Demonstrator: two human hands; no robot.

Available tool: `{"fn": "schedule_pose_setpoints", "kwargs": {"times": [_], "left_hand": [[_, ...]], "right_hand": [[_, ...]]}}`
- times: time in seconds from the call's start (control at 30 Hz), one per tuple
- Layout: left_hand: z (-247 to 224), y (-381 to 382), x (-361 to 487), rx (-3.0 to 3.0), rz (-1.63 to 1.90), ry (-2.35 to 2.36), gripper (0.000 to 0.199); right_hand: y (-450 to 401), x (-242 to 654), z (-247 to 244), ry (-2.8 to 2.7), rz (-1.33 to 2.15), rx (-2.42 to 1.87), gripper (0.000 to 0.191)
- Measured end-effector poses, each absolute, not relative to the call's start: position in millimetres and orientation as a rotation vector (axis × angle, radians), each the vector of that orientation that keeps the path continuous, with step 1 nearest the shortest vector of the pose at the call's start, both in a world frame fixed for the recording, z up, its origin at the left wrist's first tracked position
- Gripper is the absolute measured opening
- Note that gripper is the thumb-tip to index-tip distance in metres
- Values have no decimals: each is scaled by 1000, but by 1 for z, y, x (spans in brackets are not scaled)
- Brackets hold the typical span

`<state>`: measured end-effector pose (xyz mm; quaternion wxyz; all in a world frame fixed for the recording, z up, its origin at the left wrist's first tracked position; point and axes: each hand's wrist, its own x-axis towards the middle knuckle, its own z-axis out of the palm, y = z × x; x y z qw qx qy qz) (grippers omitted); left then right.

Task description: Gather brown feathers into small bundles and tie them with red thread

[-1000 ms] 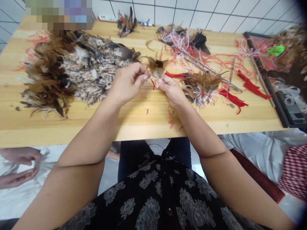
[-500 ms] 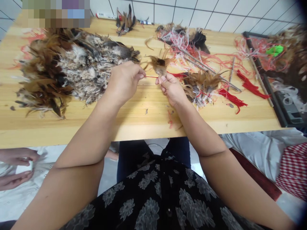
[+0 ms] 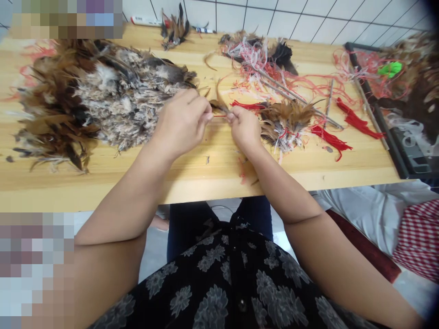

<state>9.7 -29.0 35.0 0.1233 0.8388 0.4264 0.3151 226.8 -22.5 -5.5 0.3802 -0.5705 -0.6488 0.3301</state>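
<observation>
The left hand (image 3: 183,122) pinches a taut red thread (image 3: 220,115), the right hand (image 3: 244,128) a feather tuft (image 3: 219,106), its binding apparently incomplete; the adjacent feather cluster (image 3: 290,119) appears tied.

White tiled wall (image 3: 308,20) with dark grout lines, pale wooden table (image 3: 192,183), dark red seat (image 3: 363,246), light floor (image 3: 154,256)

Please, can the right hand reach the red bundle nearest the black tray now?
Probably yes, passing over the feather bunch; nothing seems to cover the red bundle. But the right hand is pinching a thin red thread, so it would likely let go first.
</observation>
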Motion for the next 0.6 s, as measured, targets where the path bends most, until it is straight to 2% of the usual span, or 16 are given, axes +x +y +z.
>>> {"fn": "schedule_pose_setpoints", "kwargs": {"times": [0.07,0.17,0.3,0.4,0.5,0.6], "left_hand": [[35,-33,16,2466,893,1193,36],[35,-31,20,2547,793,1190,34],[38,-22,13,2604,757,1304,20],[38,-14,2,2598,811,1371,19],[35,-5,-8,2514,871,1355,15],[31,2,-16,2383,820,1295,30]], "right_hand": [[-30,224,4,-1741,648,-1682,26],[-37,218,10,-1956,554,-1796,23],[-39,218,4,-2116,552,-1536,23],[-40,219,4,-2263,550,-1420,23],[-42,219,13,-2339,658,-1347,23],[-41,219,19,-2092,919,-1161,27]]}}
